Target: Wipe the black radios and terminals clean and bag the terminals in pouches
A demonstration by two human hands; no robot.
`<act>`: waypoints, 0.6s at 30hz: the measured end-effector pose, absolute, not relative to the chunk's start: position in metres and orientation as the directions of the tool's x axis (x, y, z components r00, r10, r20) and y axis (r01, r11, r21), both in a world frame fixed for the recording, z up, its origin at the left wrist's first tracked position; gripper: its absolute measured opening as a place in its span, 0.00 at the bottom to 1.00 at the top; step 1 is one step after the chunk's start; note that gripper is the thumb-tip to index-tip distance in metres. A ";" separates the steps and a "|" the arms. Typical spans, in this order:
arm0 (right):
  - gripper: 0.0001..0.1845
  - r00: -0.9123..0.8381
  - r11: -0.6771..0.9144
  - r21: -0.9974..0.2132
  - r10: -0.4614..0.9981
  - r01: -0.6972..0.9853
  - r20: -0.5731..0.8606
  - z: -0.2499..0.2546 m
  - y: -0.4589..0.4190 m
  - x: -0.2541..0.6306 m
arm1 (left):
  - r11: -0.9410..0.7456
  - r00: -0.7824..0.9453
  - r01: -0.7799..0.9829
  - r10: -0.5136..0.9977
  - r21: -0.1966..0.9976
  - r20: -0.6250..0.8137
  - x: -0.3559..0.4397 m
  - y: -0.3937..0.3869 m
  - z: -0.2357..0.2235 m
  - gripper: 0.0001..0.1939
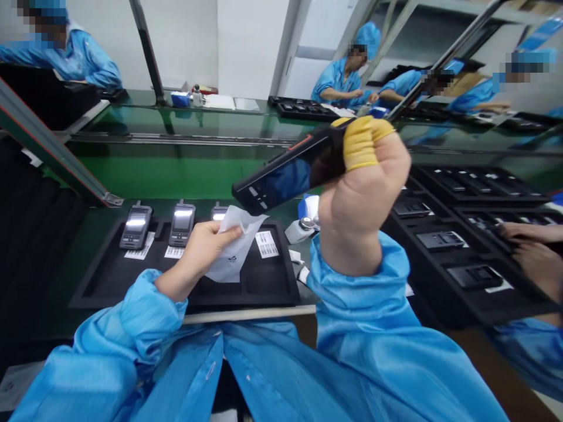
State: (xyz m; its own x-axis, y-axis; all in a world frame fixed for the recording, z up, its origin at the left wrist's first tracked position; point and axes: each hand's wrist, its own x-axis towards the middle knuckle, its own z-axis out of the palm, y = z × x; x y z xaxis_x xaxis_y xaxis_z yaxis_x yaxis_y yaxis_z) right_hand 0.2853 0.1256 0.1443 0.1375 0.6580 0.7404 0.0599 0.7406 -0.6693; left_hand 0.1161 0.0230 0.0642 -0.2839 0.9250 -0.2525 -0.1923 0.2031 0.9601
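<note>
My left hand [202, 252] pinches a thin white translucent plastic bag [233, 249] above a black foam tray [275, 290]. My right hand [365, 181], with yellow finger cots on its fingers, is raised and grips a black rugged handheld terminal [285, 167] by its upper end. The terminal tilts with its screen turned away from my view. In the tray lie a handheld terminal [135, 227], a second one [182, 224] and a third [219, 212], partly hidden behind the bag. White printed labels [267, 244] lie beside them.
A green conveyor bench [176, 176] runs behind the tray, with a metal rail along it. Right of my arm stands a larger black tray [440, 264] holding several devices, and a co-worker's hand [523, 234] reaches over it. Several people in blue gowns sit across the bench.
</note>
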 end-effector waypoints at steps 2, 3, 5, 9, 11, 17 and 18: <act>0.13 0.120 0.734 -0.679 0.676 -0.027 0.727 0.138 0.123 0.277 | 0.199 -0.260 -0.190 0.934 0.961 -0.244 0.117 0.021 0.064 0.20; 0.12 0.103 0.731 -0.680 0.682 -0.055 0.724 0.134 0.122 0.275 | 0.199 -0.248 -0.189 0.938 0.962 -0.243 0.116 0.019 0.064 0.21; 0.12 0.067 0.720 -0.689 0.694 -0.079 0.717 0.127 0.120 0.274 | 0.205 -0.234 -0.175 0.941 0.963 -0.243 0.115 0.016 0.066 0.23; 0.12 0.047 0.718 -0.690 0.695 -0.090 0.717 0.124 0.117 0.278 | 0.241 -0.219 -0.095 0.942 0.966 -0.256 0.114 0.013 0.069 0.26; 0.12 0.084 0.738 -0.669 0.674 -0.086 0.734 0.128 0.115 0.279 | 0.264 -0.207 -0.076 0.939 0.962 -0.274 0.115 0.014 0.069 0.26; 0.11 0.172 0.746 -0.664 0.661 -0.048 0.730 0.134 0.107 0.275 | 0.267 -0.200 -0.112 0.937 0.957 -0.285 0.119 0.018 0.067 0.25; 0.10 0.172 0.738 -0.673 0.670 -0.054 0.722 0.133 0.105 0.273 | 0.264 -0.198 -0.104 0.939 0.959 -0.280 0.119 0.018 0.067 0.25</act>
State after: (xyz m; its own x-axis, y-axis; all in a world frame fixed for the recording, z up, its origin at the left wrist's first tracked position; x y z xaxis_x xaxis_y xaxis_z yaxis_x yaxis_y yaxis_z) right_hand 0.2731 0.1048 0.1328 0.1721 0.6703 0.7219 -0.0536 0.7381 -0.6726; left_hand 0.1192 0.0178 0.0667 -0.1983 0.9394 -0.2798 -0.1042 0.2636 0.9590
